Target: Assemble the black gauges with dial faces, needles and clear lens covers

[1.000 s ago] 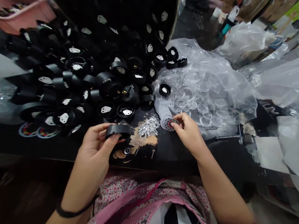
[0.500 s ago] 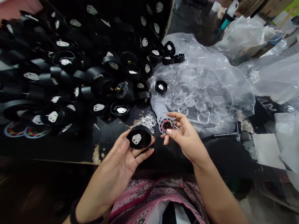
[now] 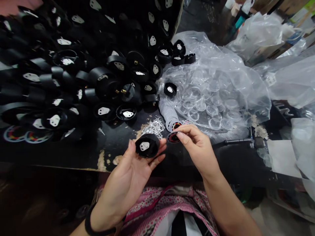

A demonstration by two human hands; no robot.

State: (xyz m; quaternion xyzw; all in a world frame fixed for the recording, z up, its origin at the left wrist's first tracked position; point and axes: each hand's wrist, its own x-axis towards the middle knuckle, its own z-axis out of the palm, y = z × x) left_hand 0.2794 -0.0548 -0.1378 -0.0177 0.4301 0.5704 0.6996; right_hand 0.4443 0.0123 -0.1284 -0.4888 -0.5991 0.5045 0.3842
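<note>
My left hand point(image 3: 134, 170) holds a round black gauge housing point(image 3: 147, 146) by its rim, thumb on one side and fingers on the other. The housing's open face is turned up and shows a white plate with holes inside. Between thumb and fingers of my right hand point(image 3: 197, 147) is a printed gauge dial point(image 3: 173, 137), thin and round, tilted and just right of the housing, apart from it. Behind it a fanned stack of dials point(image 3: 167, 113) lies on the table. Small white pointers point(image 3: 154, 127) form a heap beside the stack.
Many black housings point(image 3: 103, 82) are piled at the left and back. A clear plastic bag point(image 3: 209, 91) with transparent round covers lies at the right. Two dials point(image 3: 38, 136) lie at far left. A screwdriver-like tool point(image 3: 237, 141) and white paper point(image 3: 283, 157) are at the right.
My right hand has drawn one dial off the stack toward me and tilted it. My left hand still holds the housing, its thumb now at the rim's side.
</note>
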